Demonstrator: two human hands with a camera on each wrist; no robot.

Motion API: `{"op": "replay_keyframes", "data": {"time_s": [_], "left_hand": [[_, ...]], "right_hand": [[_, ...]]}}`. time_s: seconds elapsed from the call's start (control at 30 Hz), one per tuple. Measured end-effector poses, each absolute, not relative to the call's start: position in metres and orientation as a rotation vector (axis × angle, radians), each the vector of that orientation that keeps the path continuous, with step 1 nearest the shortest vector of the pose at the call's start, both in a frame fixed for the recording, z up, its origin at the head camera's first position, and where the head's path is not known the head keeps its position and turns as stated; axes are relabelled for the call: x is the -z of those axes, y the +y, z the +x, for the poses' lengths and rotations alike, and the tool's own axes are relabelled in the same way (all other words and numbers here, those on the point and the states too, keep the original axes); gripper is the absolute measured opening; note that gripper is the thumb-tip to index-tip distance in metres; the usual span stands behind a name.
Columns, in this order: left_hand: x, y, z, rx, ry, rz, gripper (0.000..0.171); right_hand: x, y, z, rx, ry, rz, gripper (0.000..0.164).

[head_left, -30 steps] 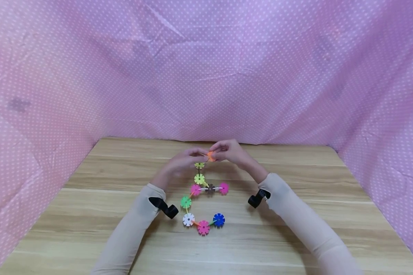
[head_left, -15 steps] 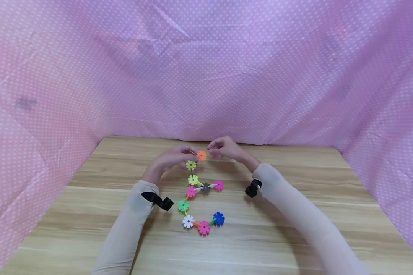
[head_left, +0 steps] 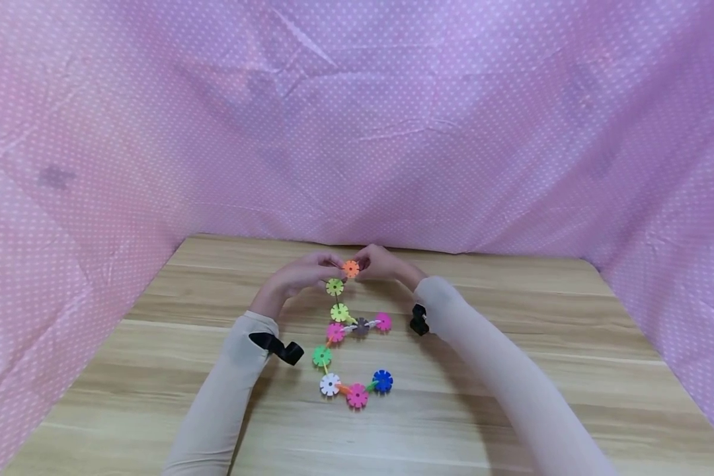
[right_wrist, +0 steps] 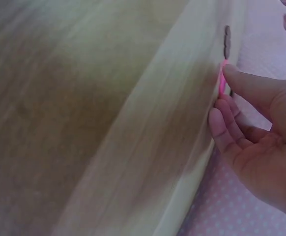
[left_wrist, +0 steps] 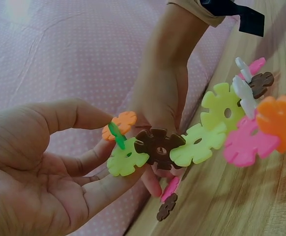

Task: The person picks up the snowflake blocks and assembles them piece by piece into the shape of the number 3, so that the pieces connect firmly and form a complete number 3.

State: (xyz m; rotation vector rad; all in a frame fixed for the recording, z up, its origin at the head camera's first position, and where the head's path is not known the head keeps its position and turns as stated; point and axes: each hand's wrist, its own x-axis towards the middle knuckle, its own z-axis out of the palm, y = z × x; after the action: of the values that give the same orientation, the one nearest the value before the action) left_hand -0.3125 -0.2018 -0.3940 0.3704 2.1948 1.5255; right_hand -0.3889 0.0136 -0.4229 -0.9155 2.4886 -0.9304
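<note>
Colourful notched plastic snowflake discs are slotted into a curved chain, its near pink disc (head_left: 357, 395) and blue disc (head_left: 383, 381) lying on the table. At the far end my left hand (head_left: 300, 273) pinches the chain, thumb at a small green disc (left_wrist: 117, 135) and fingers behind a yellow-green disc (left_wrist: 128, 157). An orange disc (head_left: 350, 268) projects from that end toward my right hand (head_left: 381, 262). In the right wrist view, my right thumb and fingertips pinch another pink disc (right_wrist: 222, 78) near the table's far edge. A brown disc (right_wrist: 227, 42) lines up with it.
A side branch with a dark brown disc (head_left: 361, 326) and a pink disc extends right from the chain. The wooden table (head_left: 541, 370) ends at a pink dotted curtain (head_left: 393, 132). Black camera mounts (head_left: 288, 352) sit on both wrists.
My right hand held the orange disc, then let go and drew away to the right. Now it is back close beside that disc, pinching a pink one. My left hand keeps hold of the chain.
</note>
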Motion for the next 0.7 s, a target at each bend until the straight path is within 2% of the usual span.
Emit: {"op": "replay_keyframes", "data": {"time_s": [0.33,0.7], "left_hand": [[0.394,-0.199,-0.312,-1.536,2.190,0.340,0.023],[0.398,-0.196,-0.311,-1.576,2.149,0.352,0.036]], "right_hand": [[0.425,0.013,-0.387,0.832,2.533,-0.910,0.033],[0.421,0.044,-0.372,1.093,2.439,-0.843,0.017]]}}
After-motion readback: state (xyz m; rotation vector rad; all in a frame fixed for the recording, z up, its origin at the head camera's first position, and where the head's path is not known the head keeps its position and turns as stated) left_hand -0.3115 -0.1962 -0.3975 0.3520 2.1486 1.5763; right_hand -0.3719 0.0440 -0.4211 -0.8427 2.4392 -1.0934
